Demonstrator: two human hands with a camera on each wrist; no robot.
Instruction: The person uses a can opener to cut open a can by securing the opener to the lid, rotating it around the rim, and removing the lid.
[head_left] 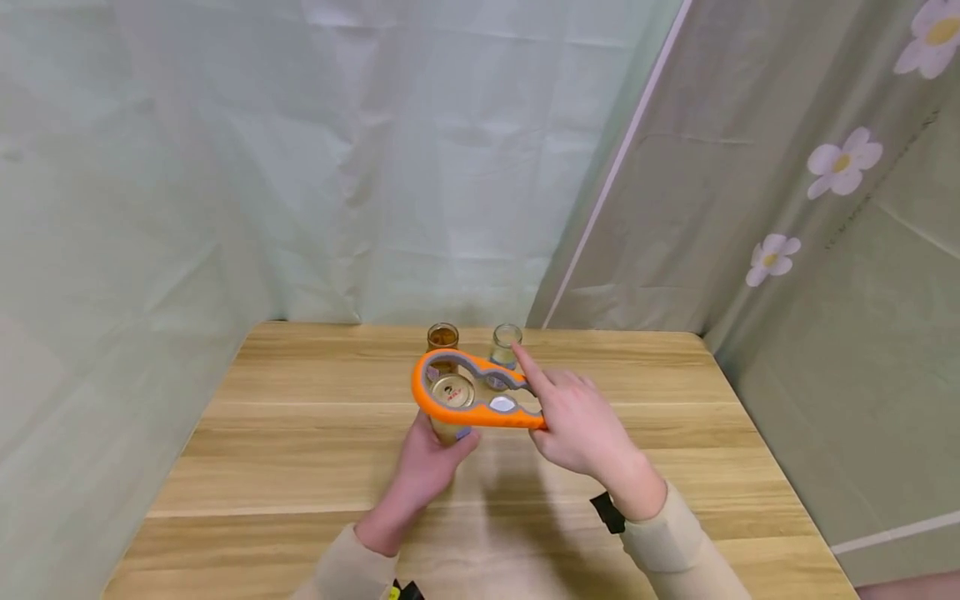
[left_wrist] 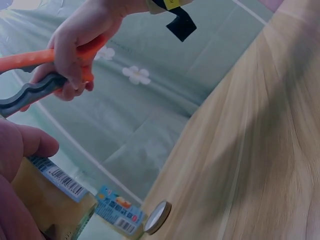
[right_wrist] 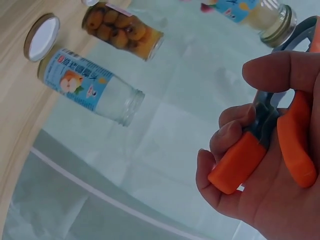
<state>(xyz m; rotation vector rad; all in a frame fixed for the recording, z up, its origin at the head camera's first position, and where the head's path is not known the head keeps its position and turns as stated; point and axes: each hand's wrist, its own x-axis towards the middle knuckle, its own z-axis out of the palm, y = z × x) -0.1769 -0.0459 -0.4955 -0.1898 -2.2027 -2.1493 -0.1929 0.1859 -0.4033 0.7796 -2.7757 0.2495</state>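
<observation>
My left hand (head_left: 429,467) holds a glass jar with a gold lid (head_left: 452,390); pale contents and a blue barcode label (left_wrist: 62,177) show in the left wrist view. An orange jar opener (head_left: 480,417) with grey scalloped inner edges is gripped by its handles in my right hand (head_left: 577,425), index finger stretched along it. Seen from the head, its widest loop frames the gold lid. In the right wrist view the held jar's lid (right_wrist: 281,27) is right beside the opener's grey edge. Much of the jar is hidden by my left fingers.
Behind stand two lidless jars: one of brown round fruit (right_wrist: 117,30), one blue-labelled and partly filled (right_wrist: 80,82). A loose lid (right_wrist: 42,39), white inside, leans by the latter. The wooden table (head_left: 285,433) meets hanging curtains (head_left: 450,167) at its back.
</observation>
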